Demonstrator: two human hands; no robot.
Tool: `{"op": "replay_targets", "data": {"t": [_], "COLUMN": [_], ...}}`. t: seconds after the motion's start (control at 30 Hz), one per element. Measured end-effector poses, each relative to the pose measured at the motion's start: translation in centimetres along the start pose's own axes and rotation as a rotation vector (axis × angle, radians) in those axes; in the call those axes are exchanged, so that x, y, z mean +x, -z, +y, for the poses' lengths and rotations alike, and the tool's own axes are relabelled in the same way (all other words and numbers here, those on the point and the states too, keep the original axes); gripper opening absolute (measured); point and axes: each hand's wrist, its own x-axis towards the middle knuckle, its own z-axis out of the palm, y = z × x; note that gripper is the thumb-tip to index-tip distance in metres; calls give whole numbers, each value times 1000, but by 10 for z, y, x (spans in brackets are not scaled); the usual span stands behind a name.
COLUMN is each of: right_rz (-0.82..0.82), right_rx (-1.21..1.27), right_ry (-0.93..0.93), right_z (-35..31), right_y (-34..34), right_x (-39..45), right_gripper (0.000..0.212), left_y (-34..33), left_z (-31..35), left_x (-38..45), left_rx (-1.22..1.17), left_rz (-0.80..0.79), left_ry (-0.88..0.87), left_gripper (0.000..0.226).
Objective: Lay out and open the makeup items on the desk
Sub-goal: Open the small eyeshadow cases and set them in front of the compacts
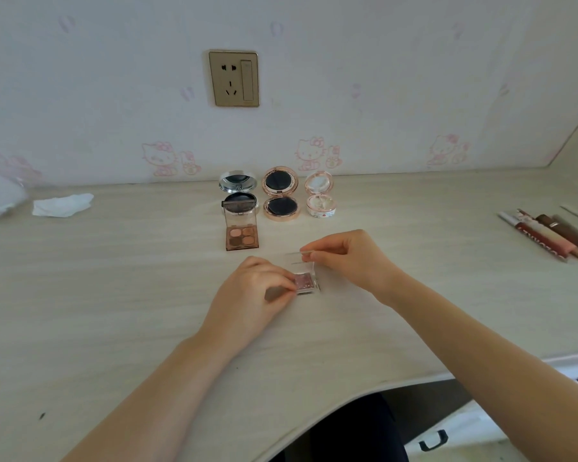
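We see a pale wood-grain bench [114, 295] running up to the wall, its front edge curving in at the lower right. Near the wall stand three open round compacts in a row: a silver compact [238, 195], a rose-gold compact [281, 195] and a white floral compact [320, 195]. Just in front of the silver one lies an open eyeshadow quad [242, 235]. A small clear-lidded eyeshadow pan [306, 281] sits mid-bench. At the left lies a crumpled tissue [62, 205]; at the far right, a cluster of lip-gloss tubes [548, 236].
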Motion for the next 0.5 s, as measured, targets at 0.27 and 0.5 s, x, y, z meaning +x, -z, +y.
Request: {"op": "replay_targets", "data": {"t": [0.27, 0.5], "right_rz": [14, 80], "right_rx": [-93, -231], "right_ry": [-1, 24], "right_z": [3, 8], "right_y": [0, 0], "right_x": [6, -2], "right_gripper": [12, 28], "left_y": [0, -1], "left_z": [1, 2], "left_x": [0, -3], "left_rx": [-26, -34], "left_rz": [6, 12], "left_ry": [31, 30], "left_gripper": [10, 12]}}
